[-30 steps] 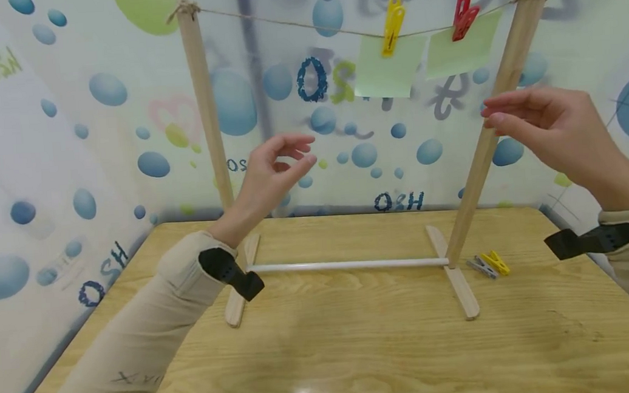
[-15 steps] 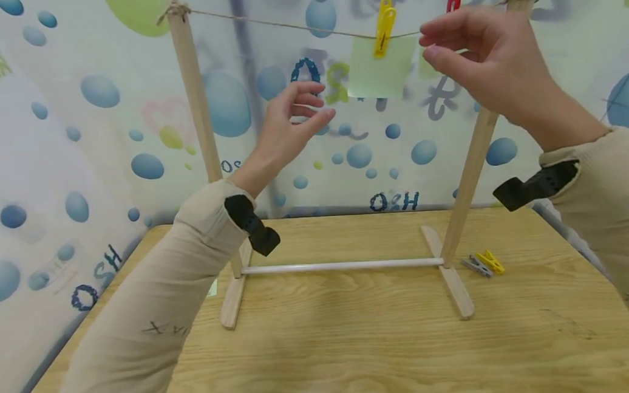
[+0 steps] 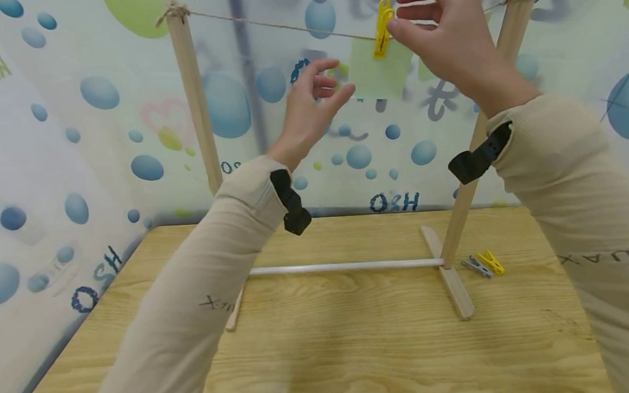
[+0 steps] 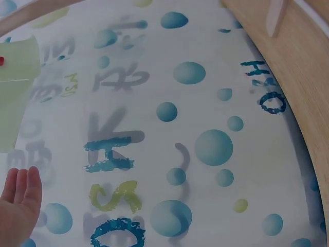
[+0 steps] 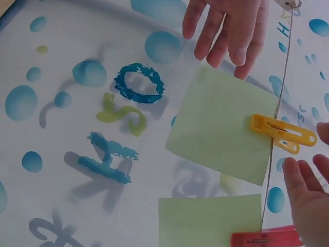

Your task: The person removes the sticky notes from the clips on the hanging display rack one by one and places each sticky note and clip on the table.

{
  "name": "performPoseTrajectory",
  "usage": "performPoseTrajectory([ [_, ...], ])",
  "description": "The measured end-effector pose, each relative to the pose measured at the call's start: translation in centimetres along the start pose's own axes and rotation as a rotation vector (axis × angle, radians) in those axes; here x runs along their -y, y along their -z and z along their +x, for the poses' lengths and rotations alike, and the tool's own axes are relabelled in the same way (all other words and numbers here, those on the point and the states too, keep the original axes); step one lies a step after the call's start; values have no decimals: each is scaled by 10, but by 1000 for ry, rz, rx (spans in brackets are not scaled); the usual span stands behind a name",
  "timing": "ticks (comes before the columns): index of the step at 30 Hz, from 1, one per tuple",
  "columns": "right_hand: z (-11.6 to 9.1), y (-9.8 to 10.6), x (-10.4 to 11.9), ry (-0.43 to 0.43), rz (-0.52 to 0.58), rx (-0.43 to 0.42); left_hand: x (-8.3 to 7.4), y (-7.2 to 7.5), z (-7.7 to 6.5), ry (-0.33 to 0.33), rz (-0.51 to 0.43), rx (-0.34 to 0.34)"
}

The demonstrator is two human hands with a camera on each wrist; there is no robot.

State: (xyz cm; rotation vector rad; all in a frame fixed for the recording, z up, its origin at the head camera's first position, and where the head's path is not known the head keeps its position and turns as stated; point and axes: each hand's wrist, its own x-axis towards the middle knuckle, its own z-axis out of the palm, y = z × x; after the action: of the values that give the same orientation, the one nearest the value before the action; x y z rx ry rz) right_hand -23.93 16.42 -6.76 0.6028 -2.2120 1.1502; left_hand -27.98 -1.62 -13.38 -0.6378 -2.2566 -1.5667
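A yellow clothespin (image 3: 383, 30) clips a pale green paper sheet (image 3: 379, 73) to the twine (image 3: 280, 24). My right hand (image 3: 448, 38) is right beside that clothespin; in the right wrist view its thumb and fingers (image 5: 303, 180) stand apart around the handle end, with nothing gripped. Relaxed and holding nothing, my left hand (image 3: 313, 102) is just left of the sheet, and the right wrist view has its fingertips at the sheet's edge. A red clothespin (image 5: 264, 238) holds a second green sheet (image 5: 211, 221); in the head view my right hand hides that clothespin.
Two wooden posts (image 3: 193, 95) on flat feet (image 3: 457, 293) carry the twine, joined low by a white rod (image 3: 347, 267). A grey clothespin (image 3: 477, 267) and another yellow clothespin (image 3: 491, 262) lie right of the stand on the wooden table (image 3: 358, 352). A patterned wall covering stands behind.
My right hand has moved left and up from the right post, past the red clothespin, to the yellow one. The left hand has risen and shifted right toward the hanging sheet.
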Motion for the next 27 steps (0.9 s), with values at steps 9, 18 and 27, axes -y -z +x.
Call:
performPoseTrajectory([
  [9, 12, -5, 0, -75, -32, 32, -7, -18, 5, 74, -205, -13],
  [18, 18, -14, 3, -95, -102, 45, -4, -26, 6, 73, -261, -64],
  [27, 17, -11, 1, -126, -124, 50, 0, -29, 9, 52, -288, -110],
])
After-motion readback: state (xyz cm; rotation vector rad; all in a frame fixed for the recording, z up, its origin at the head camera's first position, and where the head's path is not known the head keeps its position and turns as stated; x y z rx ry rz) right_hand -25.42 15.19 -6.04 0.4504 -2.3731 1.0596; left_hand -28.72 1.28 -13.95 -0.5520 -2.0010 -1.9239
